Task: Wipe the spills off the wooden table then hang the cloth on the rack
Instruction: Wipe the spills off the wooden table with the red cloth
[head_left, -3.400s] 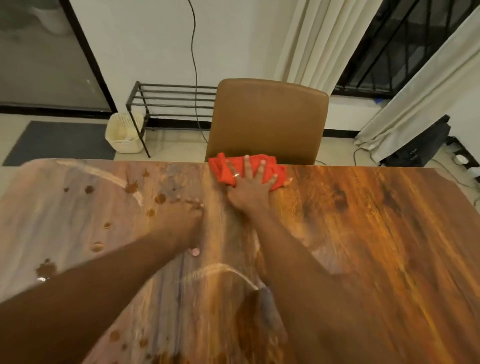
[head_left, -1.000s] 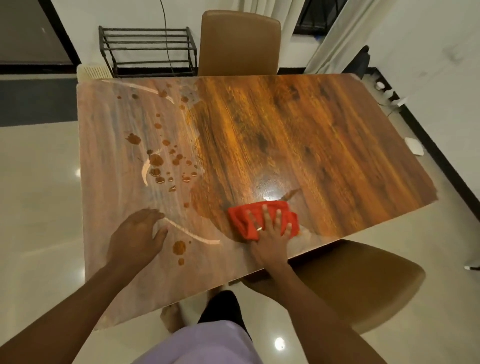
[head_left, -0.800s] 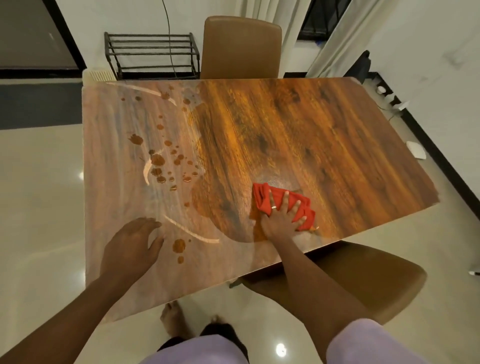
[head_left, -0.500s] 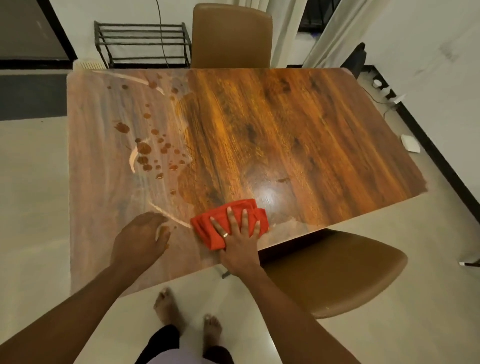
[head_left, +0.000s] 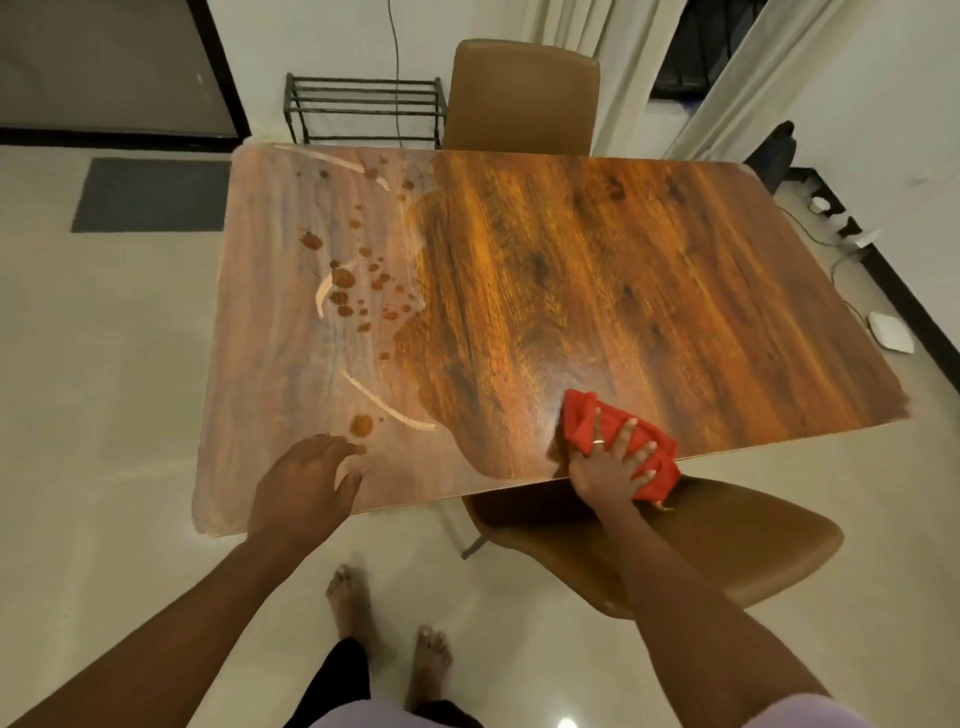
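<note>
- Head view, looking down: the wooden table fills the middle of the frame, its near edge running from lower left up toward the right.
- Right hand lies flat with fingers spread on a bunched red cloth, pressing it onto the table at the near edge; it presses rather than grips, and a ring shows on one finger.
- Part of the cloth hangs past the table edge, over the seat of the near chair.
- Left hand rests palm down on the table's near left part, fingers loosely spread, holding nothing.
- Spills, brown drops of several sizes, are scattered over the left part of the table, with one larger drop just beyond the left fingertips.
- Pale curved smear lines cross that same dull, hazy left part, while the surface right of it looks darker and glossy, with a bright reflection near the cloth.
- Black metal rack stands on the floor against the far wall, beyond the table's far left corner and well apart from the cloth.
- Second brown chair stands at the far side of the table, just right of the rack.
- Person's bare feet show on the shiny pale floor below the table's near edge.
</note>
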